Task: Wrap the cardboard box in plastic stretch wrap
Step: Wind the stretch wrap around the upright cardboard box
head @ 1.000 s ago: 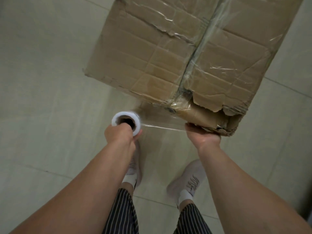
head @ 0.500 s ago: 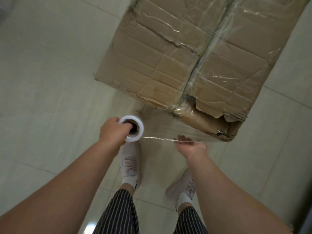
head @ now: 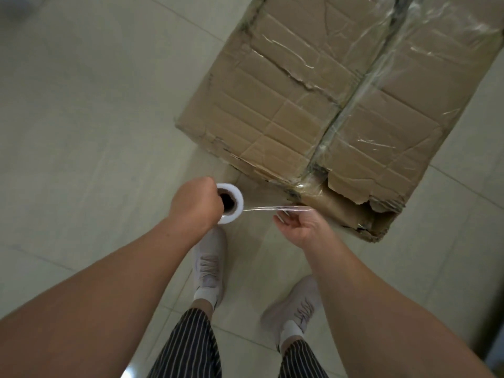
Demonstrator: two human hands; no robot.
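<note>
Gripping the stretch wrap roll (head: 232,202) with the left hand (head: 195,203), with film (head: 272,208) taut toward the partly wrapped cardboard box (head: 313,105) on the tiled floor (head: 95,118) just ahead. Holding the right hand (head: 301,227) relaxed beneath the film, perhaps touching it.

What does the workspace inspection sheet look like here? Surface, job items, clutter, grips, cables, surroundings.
Surface: pale tiled floor; the box stands on it.
Job's things: cardboard box, torn at the near corner, film already over its top; roll; film stretched from the roll toward the box.
Clutter: nothing seen.
Grips: left hand holds the roll; right hand curled at the film's edge, hold unclear.
Cables: nothing seen.
Surroundings: the person's white shoes and striped shorts.
</note>
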